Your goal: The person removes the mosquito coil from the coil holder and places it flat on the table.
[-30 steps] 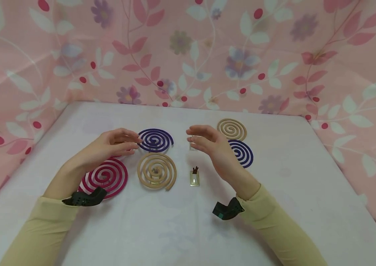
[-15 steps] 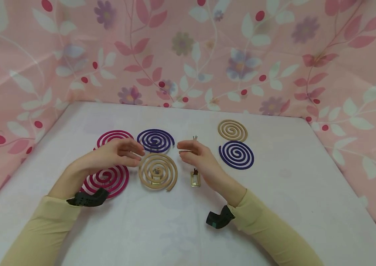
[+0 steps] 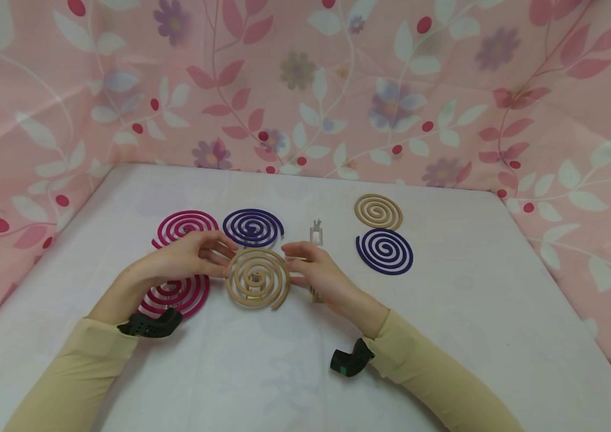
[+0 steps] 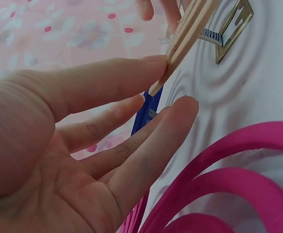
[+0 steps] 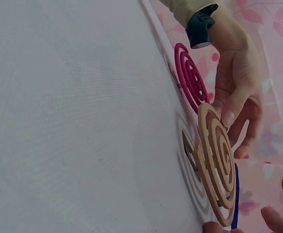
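A tan mosquito coil [image 3: 256, 271] sits raised on a small metal stand in the middle of the table. My left hand [image 3: 192, 258] is at its left edge; in the left wrist view the thumb touches the coil's rim, while the other fingers stand apart from it. At the right edge, my right hand [image 3: 324, 276] has its fingertips by the rim, and whether they press on it I cannot tell. Behind the tan coil is a dark blue coil [image 3: 253, 211] on its own stand. Two magenta coils, front [image 3: 203, 297] and back [image 3: 188, 212], lie partly hidden by my left hand.
A bare metal stand [image 3: 316, 234] is upright behind my right hand, and another [image 3: 316, 295] is mostly covered by it. Farther right lie a second tan coil [image 3: 378, 196] and a second blue coil [image 3: 385, 230]. A floral cloth [image 3: 305, 90] hangs behind the white table [image 3: 262, 372].
My right hand has moved left and down to the tan coil's right edge, over the front bare stand. My left hand has come down and right to the coil's left edge.
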`<state>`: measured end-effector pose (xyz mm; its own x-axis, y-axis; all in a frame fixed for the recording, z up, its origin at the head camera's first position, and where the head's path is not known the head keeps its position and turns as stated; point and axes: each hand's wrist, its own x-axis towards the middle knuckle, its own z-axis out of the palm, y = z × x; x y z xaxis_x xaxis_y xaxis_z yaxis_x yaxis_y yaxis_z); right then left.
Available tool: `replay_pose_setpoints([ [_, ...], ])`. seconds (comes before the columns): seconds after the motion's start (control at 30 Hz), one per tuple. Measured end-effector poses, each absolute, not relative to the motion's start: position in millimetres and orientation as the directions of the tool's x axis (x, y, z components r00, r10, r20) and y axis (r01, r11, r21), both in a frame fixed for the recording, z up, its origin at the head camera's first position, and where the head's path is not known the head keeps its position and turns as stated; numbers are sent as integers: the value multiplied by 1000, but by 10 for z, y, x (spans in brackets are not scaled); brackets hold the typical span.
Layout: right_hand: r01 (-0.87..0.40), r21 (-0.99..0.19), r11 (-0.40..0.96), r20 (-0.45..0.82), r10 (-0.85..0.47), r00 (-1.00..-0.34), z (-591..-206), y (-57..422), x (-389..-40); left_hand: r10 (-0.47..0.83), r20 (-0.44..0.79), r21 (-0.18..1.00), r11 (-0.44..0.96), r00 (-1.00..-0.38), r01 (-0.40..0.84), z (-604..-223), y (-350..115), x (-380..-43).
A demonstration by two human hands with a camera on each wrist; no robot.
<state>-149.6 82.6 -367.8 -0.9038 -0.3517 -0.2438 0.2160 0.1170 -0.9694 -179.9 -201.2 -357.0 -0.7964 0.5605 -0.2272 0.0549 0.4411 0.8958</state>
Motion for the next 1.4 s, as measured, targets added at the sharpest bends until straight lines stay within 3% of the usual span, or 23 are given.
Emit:
replay_pose_setpoints([
  [0.4, 254, -962, 97, -272, -363, -891, -3714, 822, -1512, 566, -242, 889, 455, -788, 54, -3579, -2016, -1802],
  [0.77, 250, -965, 78, -261, -382, -887, -3714, 838, -1521, 555, -301, 905, 424, -775, -48, -3567, -2019, -1810],
  [1.4, 231, -969, 86, -246, -386, -889, -3657, 867, -1537, 563, -296, 909, 415, -772, -45, -3491, -2021, -1791],
])
